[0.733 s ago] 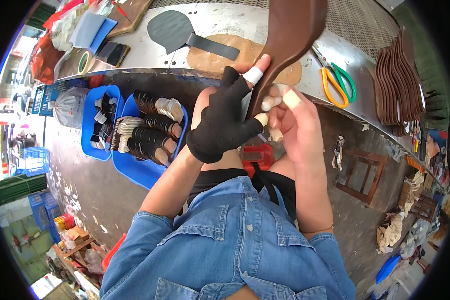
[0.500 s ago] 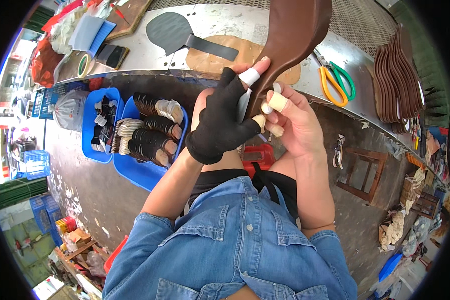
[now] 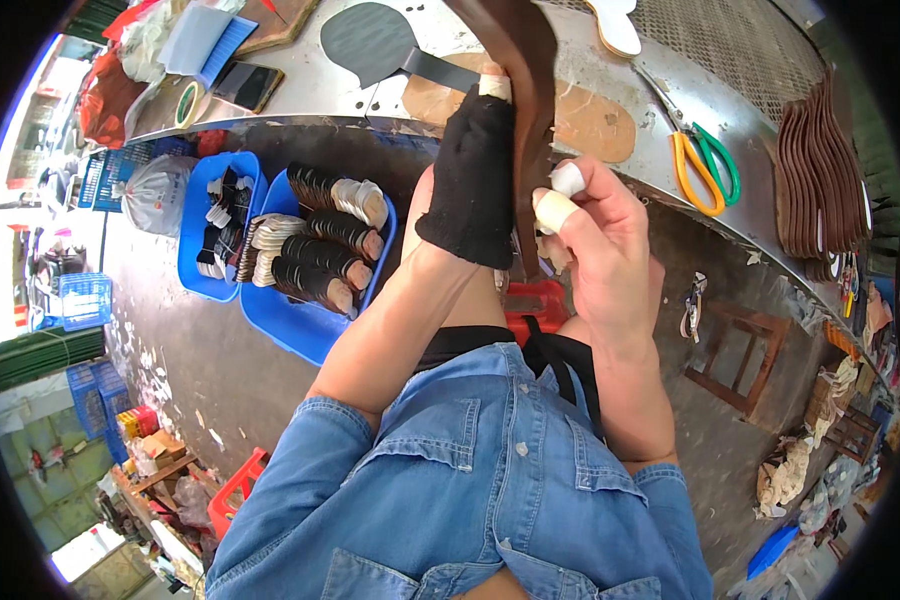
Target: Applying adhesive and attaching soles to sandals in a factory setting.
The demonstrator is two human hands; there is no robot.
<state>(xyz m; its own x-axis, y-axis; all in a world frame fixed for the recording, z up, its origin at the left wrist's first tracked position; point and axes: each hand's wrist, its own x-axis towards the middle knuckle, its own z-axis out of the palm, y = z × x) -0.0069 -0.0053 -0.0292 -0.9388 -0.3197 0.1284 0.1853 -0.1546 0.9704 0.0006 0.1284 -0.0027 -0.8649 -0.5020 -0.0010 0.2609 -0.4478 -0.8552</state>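
Observation:
A long, curved brown leather piece stands nearly edge-on in front of me, its far end beyond the top of the view. My left hand, in a black fingerless glove, grips it from the left with the taped thumb laid along it; the other fingers are hidden. Close to the piece's right edge is my right hand, tape on its fingertips. Its thumb and fingers are curled together, and what they pinch, if anything, cannot be made out. Behind, a tan pad lies on the metal bench.
Green-and-yellow-handled scissors and a stack of brown shaped pieces lie on the bench's right side. A dark flat cutout, a phone and a tape roll are leftward. Blue bins with bundled pieces stand below.
The brown piece has turned from showing its broad face to nearly edge-on. My left hand has rotated with its thumb pointing away; my right hand has moved slightly rightward. A pale shaped piece now shows behind.

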